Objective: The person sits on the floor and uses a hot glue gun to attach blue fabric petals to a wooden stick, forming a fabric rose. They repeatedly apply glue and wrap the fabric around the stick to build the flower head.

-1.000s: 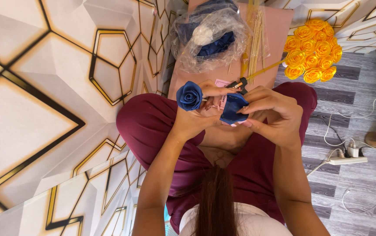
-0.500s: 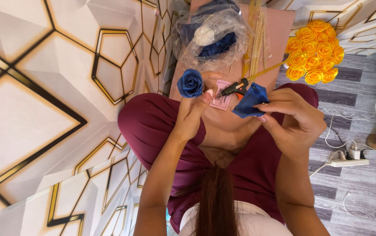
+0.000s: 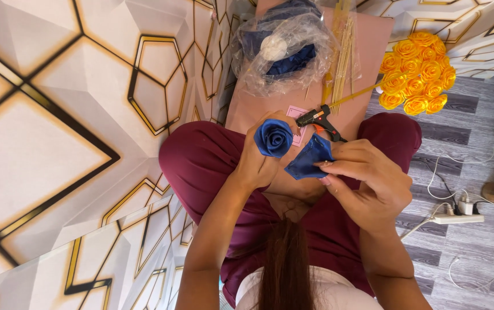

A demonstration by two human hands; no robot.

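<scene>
Now your hands have drawn apart: the left hand (image 3: 257, 166) stays closed around the blue rose (image 3: 273, 138), held upright over your lap, while your right hand (image 3: 367, 183) pinches a loose blue petal (image 3: 310, 158) just beside it. Beyond them the glue gun (image 3: 319, 119) lies on the counter (image 3: 258, 109).

Blue fabric rose (image 3: 273, 138) upright beside a folded blue fabric piece (image 3: 309, 159), above the lap
</scene>
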